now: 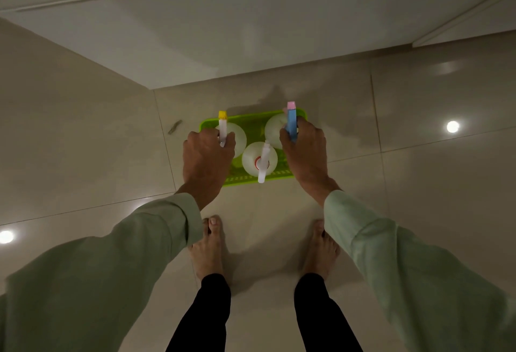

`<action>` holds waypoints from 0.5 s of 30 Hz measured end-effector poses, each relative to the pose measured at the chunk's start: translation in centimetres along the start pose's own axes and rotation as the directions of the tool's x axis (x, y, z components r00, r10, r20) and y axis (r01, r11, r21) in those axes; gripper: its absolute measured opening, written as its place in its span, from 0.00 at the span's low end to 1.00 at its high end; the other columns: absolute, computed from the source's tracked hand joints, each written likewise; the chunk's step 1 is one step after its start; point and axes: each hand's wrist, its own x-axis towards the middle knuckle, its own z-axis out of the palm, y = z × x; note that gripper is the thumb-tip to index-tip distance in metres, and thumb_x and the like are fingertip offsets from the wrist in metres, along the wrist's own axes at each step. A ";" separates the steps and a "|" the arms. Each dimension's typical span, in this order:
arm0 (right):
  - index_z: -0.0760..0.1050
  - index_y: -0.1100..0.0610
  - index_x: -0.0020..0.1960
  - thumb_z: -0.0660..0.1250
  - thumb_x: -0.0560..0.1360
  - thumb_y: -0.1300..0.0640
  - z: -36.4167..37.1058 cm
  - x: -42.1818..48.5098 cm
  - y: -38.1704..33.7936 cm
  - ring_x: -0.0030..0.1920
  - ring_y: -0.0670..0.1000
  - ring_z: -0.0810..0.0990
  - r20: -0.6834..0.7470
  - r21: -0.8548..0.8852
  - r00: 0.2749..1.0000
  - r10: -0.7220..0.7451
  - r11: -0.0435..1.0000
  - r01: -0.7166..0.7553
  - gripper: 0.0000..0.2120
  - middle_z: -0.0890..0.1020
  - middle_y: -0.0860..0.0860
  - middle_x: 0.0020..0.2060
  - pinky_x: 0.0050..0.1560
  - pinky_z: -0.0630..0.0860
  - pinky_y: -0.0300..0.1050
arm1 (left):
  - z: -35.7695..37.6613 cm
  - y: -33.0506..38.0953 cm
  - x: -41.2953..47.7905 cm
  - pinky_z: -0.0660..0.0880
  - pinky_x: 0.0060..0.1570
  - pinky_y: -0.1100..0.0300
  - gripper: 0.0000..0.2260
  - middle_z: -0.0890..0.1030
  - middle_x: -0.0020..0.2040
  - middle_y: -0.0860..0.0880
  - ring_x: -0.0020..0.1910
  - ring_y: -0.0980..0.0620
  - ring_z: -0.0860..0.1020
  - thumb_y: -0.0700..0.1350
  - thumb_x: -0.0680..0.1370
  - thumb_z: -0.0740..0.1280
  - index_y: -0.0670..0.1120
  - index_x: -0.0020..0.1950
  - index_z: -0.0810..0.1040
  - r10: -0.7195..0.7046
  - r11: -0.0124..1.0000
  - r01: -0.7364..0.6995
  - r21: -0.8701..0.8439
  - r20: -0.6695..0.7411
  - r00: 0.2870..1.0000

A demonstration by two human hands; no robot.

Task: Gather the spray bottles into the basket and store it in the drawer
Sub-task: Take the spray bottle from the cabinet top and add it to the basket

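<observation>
A lime-green basket (252,122) sits on the tiled floor in front of my bare feet. Three white spray bottles stand in it. My left hand (206,156) is closed around the neck of the left bottle (237,135), whose white sprayer has a yellow tip. My right hand (305,153) grips the right bottle (273,128) by its blue sprayer with a pink tip. The third bottle (258,160), with a white sprayer and red collar, stands free at the basket's front middle.
A white cabinet front (251,30) rises just beyond the basket, with a wall panel at the left. My two feet (209,245) stand close behind the basket. A small dark mark (175,126) lies on the floor left of it.
</observation>
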 end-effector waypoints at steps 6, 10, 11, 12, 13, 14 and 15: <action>0.70 0.57 0.70 0.72 0.76 0.51 -0.7 -0.4 0.1 0.56 0.56 0.81 0.135 0.020 0.990 0.041 0.999 -0.044 0.26 0.81 0.55 0.58 0.57 0.78 0.53 | -0.1 0.0 -0.2 0.65 0.42 0.55 0.22 0.82 0.45 0.40 0.45 0.42 0.76 0.59 0.78 0.64 0.41 0.57 0.80 -0.015 1.000 0.014 0.003 0.015 1.000; 0.69 0.55 0.71 0.67 0.78 0.48 -1.3 -3.5 -0.7 0.56 0.50 0.76 -0.156 0.024 0.988 -0.012 1.000 0.016 0.24 0.76 0.52 0.59 0.46 0.74 0.44 | -1.0 0.2 -0.7 0.75 0.47 0.50 0.23 0.84 0.46 0.41 0.46 0.41 0.79 0.60 0.77 0.64 0.43 0.60 0.79 -0.006 0.999 0.007 -0.049 0.011 1.000; 0.71 0.56 0.68 0.65 0.79 0.47 -1.2 -4.6 -1.0 0.54 0.51 0.76 -0.232 0.008 0.972 -0.031 0.999 0.033 0.22 0.77 0.52 0.57 0.44 0.74 0.45 | -1.3 0.2 -1.0 0.75 0.47 0.51 0.22 0.84 0.45 0.42 0.46 0.41 0.80 0.60 0.77 0.64 0.44 0.59 0.79 0.006 0.998 -0.007 -0.061 -0.002 1.000; 0.71 0.57 0.66 0.63 0.79 0.45 -1.0 -5.6 -1.4 0.53 0.51 0.77 -0.256 -0.003 0.966 -0.040 0.999 0.041 0.21 0.78 0.52 0.55 0.43 0.75 0.46 | -1.4 0.2 -1.3 0.74 0.46 0.53 0.22 0.84 0.45 0.42 0.46 0.41 0.80 0.60 0.77 0.64 0.44 0.58 0.80 0.018 0.997 -0.019 -0.068 -0.021 1.000; 0.71 0.56 0.65 0.63 0.79 0.42 -0.6 -6.5 -1.8 0.52 0.52 0.78 -0.233 -0.017 0.971 -0.044 0.999 0.041 0.22 0.79 0.52 0.54 0.44 0.75 0.47 | -1.6 0.1 -1.6 0.72 0.46 0.53 0.22 0.85 0.45 0.42 0.46 0.40 0.80 0.61 0.78 0.64 0.44 0.59 0.79 0.024 0.997 -0.027 -0.075 -0.041 0.999; 0.72 0.55 0.64 0.63 0.78 0.40 0.0 -7.2 -2.0 0.52 0.54 0.80 -0.180 -0.044 0.983 -0.045 0.998 0.037 0.22 0.81 0.52 0.53 0.44 0.76 0.47 | -1.7 0.0 -1.9 0.71 0.46 0.52 0.22 0.85 0.45 0.42 0.46 0.40 0.80 0.61 0.78 0.63 0.45 0.60 0.79 0.026 0.996 -0.030 -0.081 -0.056 0.998; 0.73 0.55 0.63 0.65 0.77 0.40 0.6 -7.7 -2.0 0.52 0.55 0.81 -0.118 -0.084 0.992 -0.040 0.996 0.031 0.23 0.83 0.52 0.52 0.43 0.75 0.47 | -1.8 -0.2 -2.1 0.71 0.47 0.52 0.23 0.85 0.45 0.42 0.47 0.40 0.80 0.62 0.78 0.62 0.45 0.61 0.78 0.025 0.996 -0.030 -0.083 -0.066 0.998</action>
